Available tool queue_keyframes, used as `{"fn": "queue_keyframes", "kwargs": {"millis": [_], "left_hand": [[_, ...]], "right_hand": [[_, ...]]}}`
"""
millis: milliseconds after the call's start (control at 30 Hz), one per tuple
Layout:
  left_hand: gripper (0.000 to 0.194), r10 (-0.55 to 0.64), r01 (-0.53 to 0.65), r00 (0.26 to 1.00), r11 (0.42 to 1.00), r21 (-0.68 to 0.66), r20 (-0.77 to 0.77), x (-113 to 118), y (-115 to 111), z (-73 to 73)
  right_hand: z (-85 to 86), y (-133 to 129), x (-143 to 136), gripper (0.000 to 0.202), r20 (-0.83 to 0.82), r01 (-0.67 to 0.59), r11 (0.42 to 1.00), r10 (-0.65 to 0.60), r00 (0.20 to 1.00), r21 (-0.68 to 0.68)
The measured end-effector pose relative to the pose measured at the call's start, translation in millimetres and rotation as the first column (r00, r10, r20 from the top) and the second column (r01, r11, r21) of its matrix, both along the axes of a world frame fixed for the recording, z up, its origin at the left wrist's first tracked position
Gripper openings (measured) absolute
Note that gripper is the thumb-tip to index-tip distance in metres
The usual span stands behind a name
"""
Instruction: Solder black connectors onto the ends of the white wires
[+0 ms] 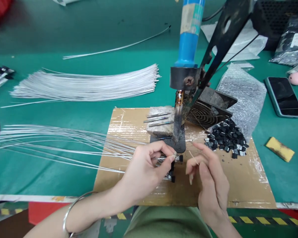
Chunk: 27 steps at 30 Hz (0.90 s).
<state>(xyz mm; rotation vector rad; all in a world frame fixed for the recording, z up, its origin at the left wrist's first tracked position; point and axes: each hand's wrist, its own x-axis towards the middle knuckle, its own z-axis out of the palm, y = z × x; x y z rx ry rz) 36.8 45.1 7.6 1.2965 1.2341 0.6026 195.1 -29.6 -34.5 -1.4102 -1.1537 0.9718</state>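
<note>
My left hand (149, 172) is over the cardboard, thumb and forefinger pinched together on something small that I cannot make out. Beneath it lie white wires (114, 153) with black connectors (180, 158) at their right ends. My right hand (211, 180) is to the right, holding a thin strand of solder wire (193, 158) whose end sticks out past the fingers. A soldering iron (188, 43) with a blue handle is clamped tip down just above my left fingertips. Its tip (177, 132) is over a dark metal plate (181, 145).
Loose black connectors (227, 137) are heaped right on the cardboard (253, 185). A small fan (205, 114) stands behind the iron, beside a black bracket (221, 43). Further off are a bundle of white wires (89, 84), a phone (285, 96) and a yellow sponge (279, 149).
</note>
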Motion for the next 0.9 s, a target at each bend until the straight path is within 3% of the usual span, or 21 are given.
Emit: {"fn": "queue_keyframes", "kwargs": {"millis": [167, 233, 400, 533, 900], "left_hand": [[0.012, 0.024, -0.023, 1.0, 0.999, 0.044, -0.013, -1, 3, 2.2], [0.012, 0.038, -0.037, 0.999, 0.998, 0.046, -0.024, -2, 5, 2.8], [0.013, 0.053, -0.052, 0.998, 0.997, 0.053, -0.034, -4, 7, 3.8], [0.012, 0.07, -0.068, 0.997, 0.996, 0.063, -0.028, -4, 8, 5.7], [0.008, 0.116, -0.116, 0.993, 0.991, 0.073, 0.015, -1, 13, 10.3]], "right_hand": [[5.0, 3, 3, 0.012, 0.192, 0.03, 0.999, -0.037, 0.981, 0.037], [6.1, 6, 5, 0.025, 0.229, 0.039, 0.998, -0.051, 0.972, 0.055], [11.5, 11, 2, 0.019, 0.055, -0.007, 0.998, 0.004, 0.998, 0.065], [21.2, 12, -8, 0.016, -0.075, 0.037, 0.999, -0.036, 0.997, 0.014], [26.0, 17, -11, 0.019, -0.057, 0.08, 0.997, -0.08, 0.995, -0.004]]}}
